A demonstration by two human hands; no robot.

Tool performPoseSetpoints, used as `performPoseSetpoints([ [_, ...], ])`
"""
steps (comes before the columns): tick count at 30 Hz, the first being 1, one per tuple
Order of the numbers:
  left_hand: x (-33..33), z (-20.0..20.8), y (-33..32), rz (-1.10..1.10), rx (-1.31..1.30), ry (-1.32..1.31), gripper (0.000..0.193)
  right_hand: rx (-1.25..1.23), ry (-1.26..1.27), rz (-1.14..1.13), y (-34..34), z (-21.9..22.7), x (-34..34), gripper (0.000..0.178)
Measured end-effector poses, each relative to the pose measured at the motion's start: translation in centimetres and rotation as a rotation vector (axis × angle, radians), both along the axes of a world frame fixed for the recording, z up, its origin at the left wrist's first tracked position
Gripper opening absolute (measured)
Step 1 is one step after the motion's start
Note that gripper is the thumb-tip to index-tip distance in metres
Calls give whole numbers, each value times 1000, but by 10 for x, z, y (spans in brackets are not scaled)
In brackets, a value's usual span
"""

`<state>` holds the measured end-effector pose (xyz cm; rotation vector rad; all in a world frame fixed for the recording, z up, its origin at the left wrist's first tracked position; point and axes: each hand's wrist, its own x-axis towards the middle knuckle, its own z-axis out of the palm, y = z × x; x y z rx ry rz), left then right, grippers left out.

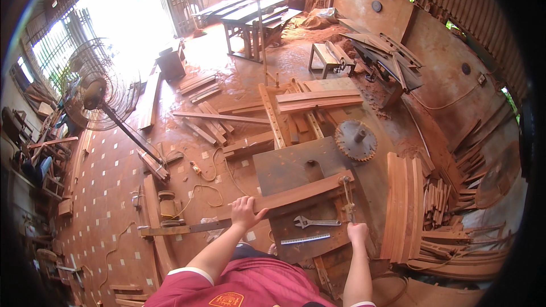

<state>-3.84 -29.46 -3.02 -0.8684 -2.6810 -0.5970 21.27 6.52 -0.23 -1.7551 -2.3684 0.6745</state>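
Observation:
My left hand (244, 213) lies over a long reddish wooden board (301, 195), fingers curled on its far edge and thumb spread along it. The board lies across a dark metal work table (278, 165). At its right end stands what looks like a metal screw clamp (348, 196). Its lower end is in my closed right hand (358, 233). On the table between my hands lie an adjustable wrench (315, 222) and a white ruler (305, 239). A dark flat bar (199, 228) reaches left from beneath my left hand; its join with the board is hidden.
A toothed circular saw blade (356, 140) lies on the table's far right. Curved boards (402, 207) are stacked at right, with more planks (318, 99) beyond the table. Cords (199, 193) trail over the tiled floor near a spool (167, 204). A large fan (96, 91) stands at left.

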Motion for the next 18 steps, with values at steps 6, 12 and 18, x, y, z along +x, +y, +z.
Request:
performPoseSetpoints([
  [6,-4,2,3,-20,41,55,62,-23,-20,8,-2,2,1,35],
  [12,-2,3,4,2,-62,-51,61,-68,-113,40,2,11,-2,43],
  [18,1,-4,4,-3,-12,7,62,-206,-137,-4,3,17,-3,39],
])
